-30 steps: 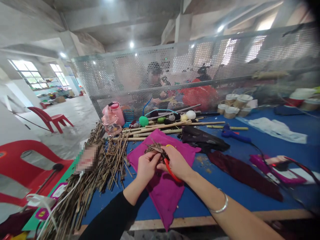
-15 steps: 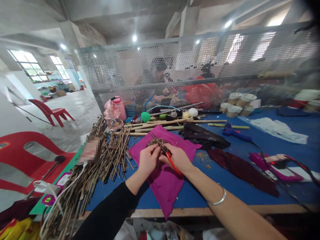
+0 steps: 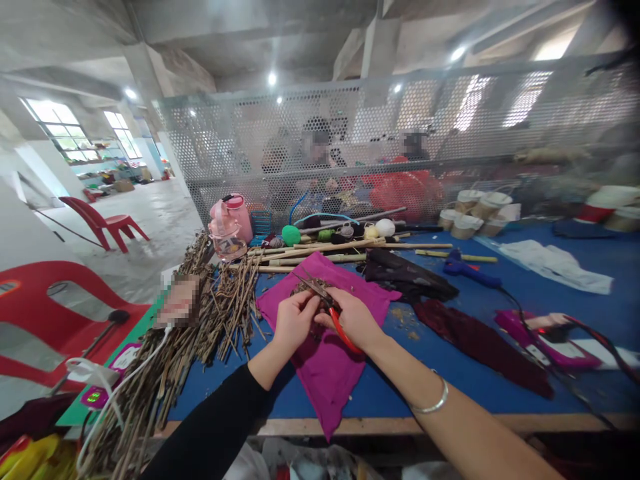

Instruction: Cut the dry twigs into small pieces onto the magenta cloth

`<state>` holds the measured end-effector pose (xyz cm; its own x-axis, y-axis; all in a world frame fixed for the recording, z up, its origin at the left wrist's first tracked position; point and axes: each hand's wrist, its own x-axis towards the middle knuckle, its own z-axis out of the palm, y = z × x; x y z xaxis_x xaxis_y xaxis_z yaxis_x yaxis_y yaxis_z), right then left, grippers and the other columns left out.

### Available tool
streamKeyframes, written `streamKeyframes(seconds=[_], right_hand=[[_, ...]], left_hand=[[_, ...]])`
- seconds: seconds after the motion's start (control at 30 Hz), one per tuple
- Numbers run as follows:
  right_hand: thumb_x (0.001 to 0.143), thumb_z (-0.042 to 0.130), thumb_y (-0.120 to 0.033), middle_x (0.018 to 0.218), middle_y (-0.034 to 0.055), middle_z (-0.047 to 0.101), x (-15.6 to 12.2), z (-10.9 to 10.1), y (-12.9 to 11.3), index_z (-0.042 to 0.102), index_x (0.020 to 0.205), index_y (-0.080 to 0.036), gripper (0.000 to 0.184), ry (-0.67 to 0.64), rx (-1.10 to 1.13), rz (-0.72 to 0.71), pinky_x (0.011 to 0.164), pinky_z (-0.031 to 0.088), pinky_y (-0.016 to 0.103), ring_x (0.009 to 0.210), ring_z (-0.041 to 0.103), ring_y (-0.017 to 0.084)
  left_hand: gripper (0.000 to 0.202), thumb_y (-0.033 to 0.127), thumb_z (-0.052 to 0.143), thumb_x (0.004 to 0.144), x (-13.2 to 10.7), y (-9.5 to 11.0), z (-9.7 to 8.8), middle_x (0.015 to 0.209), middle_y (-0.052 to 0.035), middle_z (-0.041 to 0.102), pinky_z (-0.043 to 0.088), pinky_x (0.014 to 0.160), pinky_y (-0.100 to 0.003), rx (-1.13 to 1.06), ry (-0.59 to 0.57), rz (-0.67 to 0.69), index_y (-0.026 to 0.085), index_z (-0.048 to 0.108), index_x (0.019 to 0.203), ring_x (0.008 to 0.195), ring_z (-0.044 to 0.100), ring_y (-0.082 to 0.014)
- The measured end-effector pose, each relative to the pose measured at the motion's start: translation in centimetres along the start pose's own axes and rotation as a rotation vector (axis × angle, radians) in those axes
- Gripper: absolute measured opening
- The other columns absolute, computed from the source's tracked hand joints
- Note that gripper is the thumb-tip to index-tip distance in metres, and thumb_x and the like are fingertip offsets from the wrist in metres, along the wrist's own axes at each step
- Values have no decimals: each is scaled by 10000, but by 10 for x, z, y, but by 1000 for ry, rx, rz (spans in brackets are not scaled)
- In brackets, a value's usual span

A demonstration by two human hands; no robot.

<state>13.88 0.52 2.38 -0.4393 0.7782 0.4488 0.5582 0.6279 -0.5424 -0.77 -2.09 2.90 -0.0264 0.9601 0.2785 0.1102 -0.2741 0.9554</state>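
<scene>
Hands barely shifted: right hand grips scissors, blades still toward ten o'clock; left hand, grip pinched, contents hidden. Snipping over magenta cloth seemingly continues.

head view | worn on head | facing forward, down | blue table close below, perforated screen beyond

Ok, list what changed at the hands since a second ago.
The red-handled metal scissors in the right hand have swung slightly, their blades now pointing more forward. Nothing visibly taken up or let go. Unchanged: the left hand close to the blades, the magenta cloth and the brown twig pile.
</scene>
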Motion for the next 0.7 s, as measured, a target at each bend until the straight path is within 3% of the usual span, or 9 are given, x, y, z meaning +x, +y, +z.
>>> streamKeyframes(seconds=[0.33,0.7], right_hand=[[709,634,-458,919,72,647,1,-6,-1,565,1048,-220,420,-13,5,3,722,457,317,845,601,225],[761,578,-458,891,49,659,1,-7,-3,553,1041,-221,368,-65,58,55,677,449,276,793,618,201]], left_hand=[[267,283,506,783,0,-1,-4,870,-35,703,463,733,-259,101,8,27,163,681,945,781,619,-182],[306,290,527,772,4,-4,-1,898,-56,694,480,684,-263,-28,-4,-40,161,650,1020,765,625,-181]])
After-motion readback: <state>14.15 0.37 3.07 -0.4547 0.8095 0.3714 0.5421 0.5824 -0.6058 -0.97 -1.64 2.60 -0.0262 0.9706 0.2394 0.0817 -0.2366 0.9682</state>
